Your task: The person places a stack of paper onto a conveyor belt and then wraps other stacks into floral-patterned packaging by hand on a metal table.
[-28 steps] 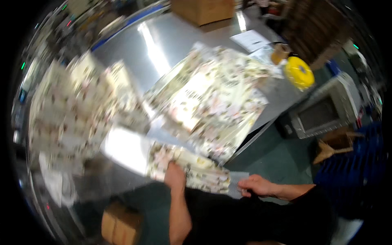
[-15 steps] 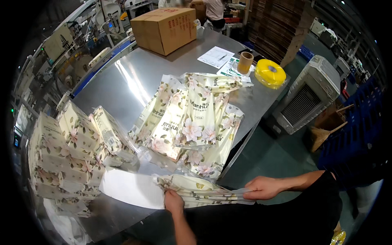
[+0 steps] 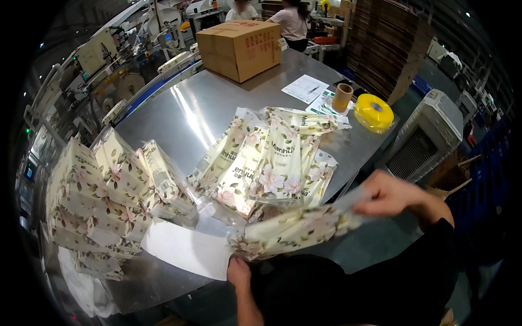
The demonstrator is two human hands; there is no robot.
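Spanning lower centre, floral bag (image 3: 296,231) held between two hands, seemingly for tension: right grip (image 3: 387,196) closed on clear end, left grip (image 3: 239,273) pinching where bag meets white paper stack (image 3: 187,249).

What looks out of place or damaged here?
Nothing looks spilled or clearly damaged. The untidiest spot is the heap of floral bags on the table: they overlap at odd angles, unlike the packs stacked at the left. The bag in the right hand is blurred, so I can't judge its condition.
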